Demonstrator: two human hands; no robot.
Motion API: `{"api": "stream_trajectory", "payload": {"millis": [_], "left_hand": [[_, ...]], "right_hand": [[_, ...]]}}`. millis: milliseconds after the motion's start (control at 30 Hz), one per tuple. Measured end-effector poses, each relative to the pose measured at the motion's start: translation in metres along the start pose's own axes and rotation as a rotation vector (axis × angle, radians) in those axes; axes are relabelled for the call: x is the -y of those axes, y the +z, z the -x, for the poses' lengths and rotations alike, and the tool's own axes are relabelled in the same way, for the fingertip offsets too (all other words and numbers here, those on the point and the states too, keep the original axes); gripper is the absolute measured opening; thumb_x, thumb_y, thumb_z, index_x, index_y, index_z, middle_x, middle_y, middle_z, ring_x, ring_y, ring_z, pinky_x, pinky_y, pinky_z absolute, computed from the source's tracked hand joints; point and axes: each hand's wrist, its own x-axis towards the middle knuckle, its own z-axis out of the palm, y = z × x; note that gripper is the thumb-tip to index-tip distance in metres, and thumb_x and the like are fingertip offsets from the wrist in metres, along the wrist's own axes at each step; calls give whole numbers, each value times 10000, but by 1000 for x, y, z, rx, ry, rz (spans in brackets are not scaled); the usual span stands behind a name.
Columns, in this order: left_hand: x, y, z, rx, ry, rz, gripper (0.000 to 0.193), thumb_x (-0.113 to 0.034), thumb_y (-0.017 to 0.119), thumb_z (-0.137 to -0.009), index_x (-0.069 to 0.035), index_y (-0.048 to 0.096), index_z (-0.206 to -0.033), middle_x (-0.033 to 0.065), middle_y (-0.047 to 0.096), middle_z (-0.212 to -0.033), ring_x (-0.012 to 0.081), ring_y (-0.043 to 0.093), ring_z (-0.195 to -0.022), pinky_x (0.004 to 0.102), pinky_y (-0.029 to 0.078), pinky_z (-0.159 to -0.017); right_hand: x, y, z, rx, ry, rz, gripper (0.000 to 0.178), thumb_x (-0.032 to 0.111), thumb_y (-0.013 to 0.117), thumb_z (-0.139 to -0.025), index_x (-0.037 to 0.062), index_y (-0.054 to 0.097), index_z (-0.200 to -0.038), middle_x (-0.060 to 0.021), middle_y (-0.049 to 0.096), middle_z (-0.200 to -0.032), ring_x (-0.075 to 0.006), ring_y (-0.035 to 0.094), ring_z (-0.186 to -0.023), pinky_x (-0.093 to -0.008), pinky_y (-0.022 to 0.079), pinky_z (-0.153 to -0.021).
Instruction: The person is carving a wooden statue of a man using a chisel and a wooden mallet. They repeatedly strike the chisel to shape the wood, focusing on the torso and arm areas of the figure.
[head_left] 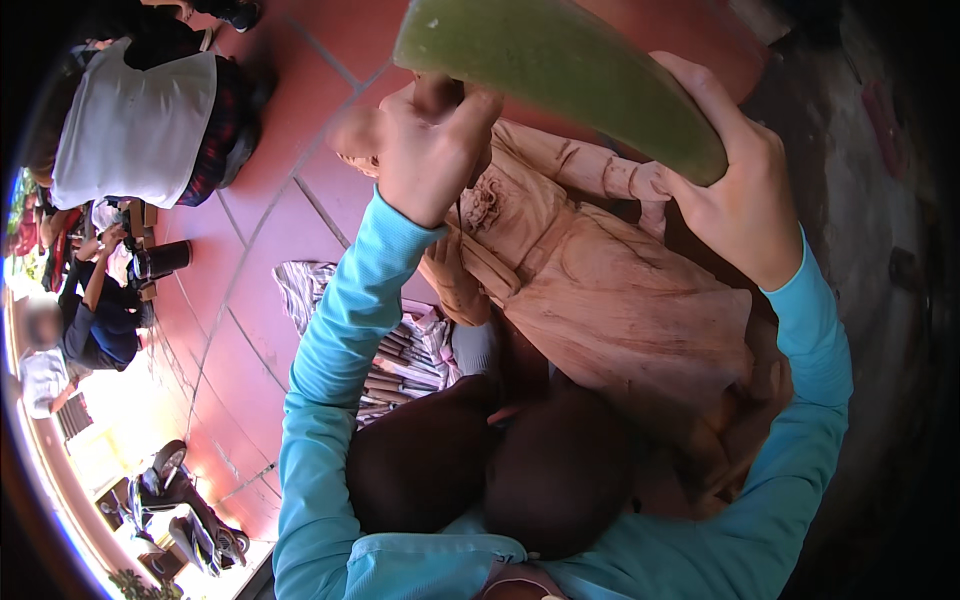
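Green slab (pixel 560 68) (smooth, round-ended): right hand (pixel 745 180) grips it; left hand (pixel 430 150), hold unclear.

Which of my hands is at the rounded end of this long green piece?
Your right hand: its thumb and forefinger lie either side of the long green piece's rounded end. Your left hand is near the opposite end.

One left hand (pixel 432 155), one right hand (pixel 748 185), one green slab (pixel 570 75), one clay figure (pixel 610 275), one tool roll (pixel 408 365)
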Motion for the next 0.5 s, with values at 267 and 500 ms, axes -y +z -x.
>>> {"api": "stream_trajectory", "payload": {"millis": [267, 500], "left_hand": [[-3, 1, 3, -18, -74, -51, 251, -112, 648, -832, -21, 518, -638, -4, 510, -528, 66, 477, -430, 236, 347, -388], [3, 2, 3, 3, -10, -117, 231, -80, 632, -801, -23, 481, -635, -46, 444, -534, 40, 412, -484, 252, 324, -432]], "right_hand": [[-5, -2, -2, 14, -39, 10, 496, -64, 614, -772, 44, 518, -1246, -142, 670, -880, -259, 703, -796, -317, 528, -679], [-4, -2, -3, 41, 11, 4, 501, -46, 643, -781, 32, 513, -1258, -129, 676, -920, -201, 691, -849, -303, 521, -730]]}}
